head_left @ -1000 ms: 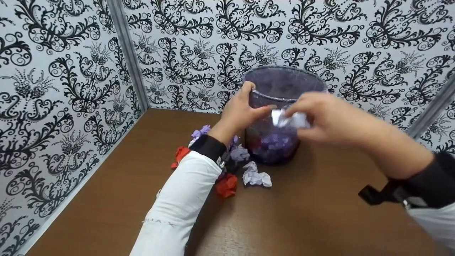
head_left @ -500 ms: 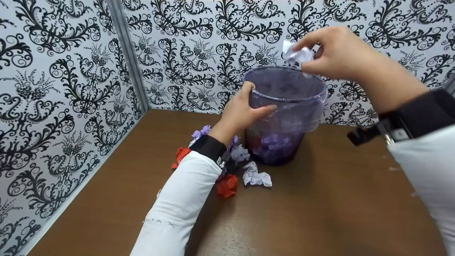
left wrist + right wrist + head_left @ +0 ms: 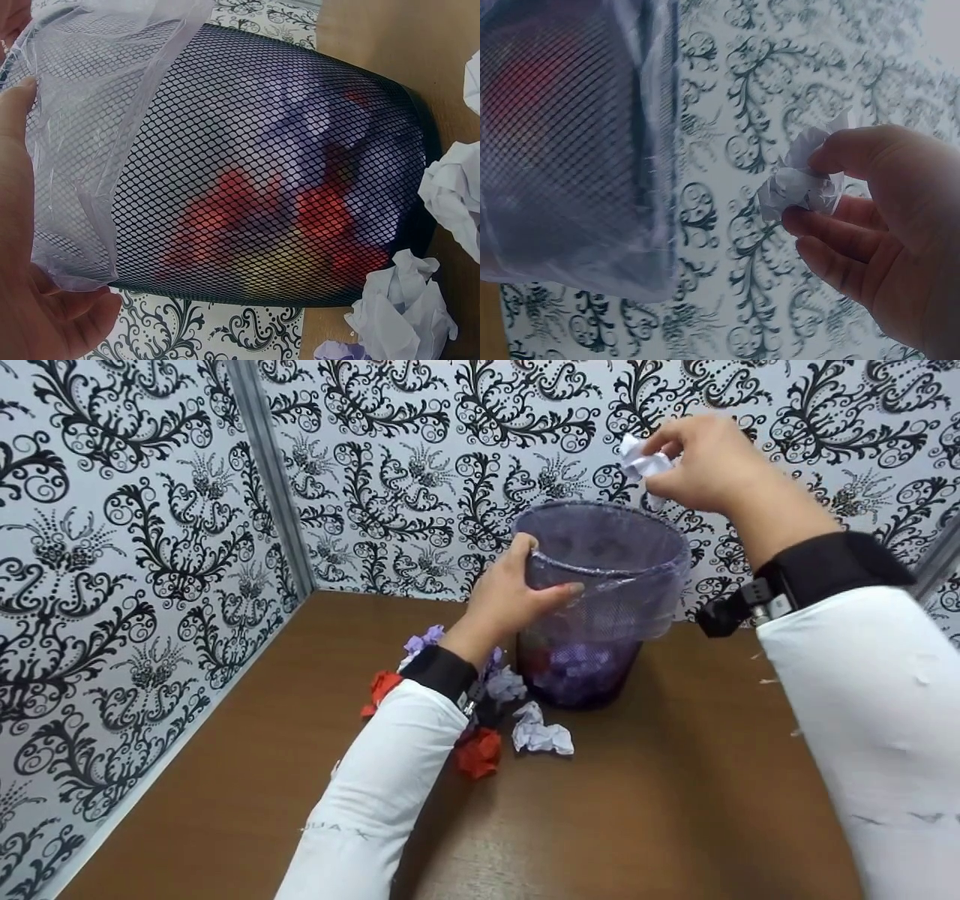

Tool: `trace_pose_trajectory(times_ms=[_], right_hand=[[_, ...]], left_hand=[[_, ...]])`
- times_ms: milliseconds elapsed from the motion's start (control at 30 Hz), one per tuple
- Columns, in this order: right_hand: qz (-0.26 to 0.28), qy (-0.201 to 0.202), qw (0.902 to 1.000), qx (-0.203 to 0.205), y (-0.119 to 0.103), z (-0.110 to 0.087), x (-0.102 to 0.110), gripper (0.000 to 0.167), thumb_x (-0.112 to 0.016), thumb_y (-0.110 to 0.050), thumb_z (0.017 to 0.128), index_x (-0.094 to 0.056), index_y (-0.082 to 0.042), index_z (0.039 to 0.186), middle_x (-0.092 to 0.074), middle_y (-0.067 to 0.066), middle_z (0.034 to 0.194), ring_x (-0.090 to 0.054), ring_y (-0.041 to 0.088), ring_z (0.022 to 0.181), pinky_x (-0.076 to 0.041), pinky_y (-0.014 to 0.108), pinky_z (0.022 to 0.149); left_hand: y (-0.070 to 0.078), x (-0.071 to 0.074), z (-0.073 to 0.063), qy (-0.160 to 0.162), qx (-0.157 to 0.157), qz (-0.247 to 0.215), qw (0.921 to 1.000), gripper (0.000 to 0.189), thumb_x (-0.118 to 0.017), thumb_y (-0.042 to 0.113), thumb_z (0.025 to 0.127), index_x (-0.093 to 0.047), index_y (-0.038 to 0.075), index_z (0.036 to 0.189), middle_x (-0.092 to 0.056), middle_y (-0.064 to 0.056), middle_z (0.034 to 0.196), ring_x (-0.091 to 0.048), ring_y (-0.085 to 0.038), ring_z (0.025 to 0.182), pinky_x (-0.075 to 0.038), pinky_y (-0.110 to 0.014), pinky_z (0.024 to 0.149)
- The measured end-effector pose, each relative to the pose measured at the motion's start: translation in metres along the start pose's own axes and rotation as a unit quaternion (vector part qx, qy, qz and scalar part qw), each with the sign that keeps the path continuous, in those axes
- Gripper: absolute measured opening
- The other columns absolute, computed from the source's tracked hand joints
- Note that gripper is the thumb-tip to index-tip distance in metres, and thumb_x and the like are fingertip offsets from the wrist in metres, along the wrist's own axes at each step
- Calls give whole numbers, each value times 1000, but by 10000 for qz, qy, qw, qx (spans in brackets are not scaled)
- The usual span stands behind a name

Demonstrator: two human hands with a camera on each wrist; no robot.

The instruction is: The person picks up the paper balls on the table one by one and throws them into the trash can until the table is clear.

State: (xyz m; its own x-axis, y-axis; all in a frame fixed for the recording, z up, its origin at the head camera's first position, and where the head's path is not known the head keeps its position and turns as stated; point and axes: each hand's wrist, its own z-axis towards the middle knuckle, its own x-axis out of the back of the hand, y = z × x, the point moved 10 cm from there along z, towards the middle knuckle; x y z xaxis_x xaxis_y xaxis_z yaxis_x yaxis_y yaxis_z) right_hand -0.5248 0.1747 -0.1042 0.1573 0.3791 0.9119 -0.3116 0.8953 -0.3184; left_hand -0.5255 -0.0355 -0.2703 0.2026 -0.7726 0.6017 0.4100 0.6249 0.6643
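Note:
A dark mesh wastebasket (image 3: 634,573) stands on the table, a clear plastic liner (image 3: 645,611) folded over its rim. My left hand (image 3: 504,594) grips the left side of the rim, thumb across the liner. Higher up, my right hand (image 3: 709,465) pinches a white crumpled paper ball (image 3: 643,461) above the far right of the rim. In the right wrist view the paper ball (image 3: 802,176) sits between thumb and fingertips, apart from the basket. Through the mesh (image 3: 202,135) show red, purple and yellow crumpled papers.
Loose paper balls lie at the basket's left and front: a white one (image 3: 541,729), a red one (image 3: 478,752), another red one (image 3: 384,688) and a purple one (image 3: 424,637). My left forearm covers part of this group. A patterned wall (image 3: 390,510) rises close behind.
My right hand has lifted the white paper ball from in front of the basket to above its rim, then shifted slightly right. My left hand stays on the rim.

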Motion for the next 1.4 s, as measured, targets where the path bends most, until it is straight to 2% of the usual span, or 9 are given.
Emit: trace_pose_trajectory(times_ms=[133,333,533,767,867,967,1033,1100,1400], right_hand=[[110,-22,9996,-262,17,5,-12,55,-64,-21,95,-52,-10,147,-50,23,152,-57,38,120,-59,39,88],[123,-84,9995,-289,31,3,-26,61,-65,-27,94,-48,-8,149,-47,24,155,-50,49,135,-46,65,109],[232,-68,9997,72,19,-12,-30,60,-66,-39,97,-51,-10,147,-48,21,155,-51,46,134,-46,65,108],[222,303,9934,1080,-31,-50,-36,47,-69,-38,97,-62,-11,135,-64,16,132,-63,33,114,-58,52,94],[47,734,9760,2049,-63,-78,-40,37,-75,-29,93,-68,-8,124,-69,13,123,-64,30,112,-57,52,97],[-47,1156,9444,3078,-90,-111,-50,30,-80,-20,88,-72,-6,114,-73,10,116,-67,28,110,-56,51,100],[-82,1284,9272,3518,-99,-130,-61,29,-82,-18,86,-73,-6,111,-75,9,112,-69,26,108,-57,48,99],[-106,1282,9208,3683,-100,-143,-75,31,-83,-21,85,-73,-7,111,-75,8,112,-70,25,107,-58,46,97],[122,596,9518,3007,-62,-149,-152,48,-85,-35,82,-70,-15,122,-73,4,116,-69,21,106,-59,42,94]], left_hand=[[-1,0,0,-32,38,-3,10000,85,-79,80,66,-45,33,127,-64,8,115,-63,-13,99,-56,-36,85],[0,1,-1,-23,17,29,10000,86,-78,82,65,-45,32,126,-63,8,111,-63,-13,96,-56,-34,82],[1,2,0,50,-3,214,9998,86,-75,84,65,-44,33,127,-65,8,116,-63,-14,100,-55,-36,85],[-1,0,2,-21,27,82,10000,87,-76,83,65,-44,34,128,-64,8,120,-63,-14,103,-55,-37,87],[0,-1,2,-30,-3,65,10000,86,-77,83,66,-44,33,127,-64,8,117,-63,-14,100,-55,-35,83],[1,-1,2,10,-61,136,9999,84,-77,81,68,-44,31,127,-64,7,112,-63,-14,94,-55,-33,78],[2,-1,2,43,-82,249,9996,80,-78,77,70,-43,31,126,-63,6,110,-63,-14,92,-55,-32,75],[2,-1,3,72,-103,319,9994,78,-79,73,72,-43,30,126,-63,5,111,-63,-14,92,-55,-32,76],[-2,0,1,76,-41,104,9999,87,-77,83,63,-45,33,127,-64,9,114,-63,-13,97,-55,-35,83]])
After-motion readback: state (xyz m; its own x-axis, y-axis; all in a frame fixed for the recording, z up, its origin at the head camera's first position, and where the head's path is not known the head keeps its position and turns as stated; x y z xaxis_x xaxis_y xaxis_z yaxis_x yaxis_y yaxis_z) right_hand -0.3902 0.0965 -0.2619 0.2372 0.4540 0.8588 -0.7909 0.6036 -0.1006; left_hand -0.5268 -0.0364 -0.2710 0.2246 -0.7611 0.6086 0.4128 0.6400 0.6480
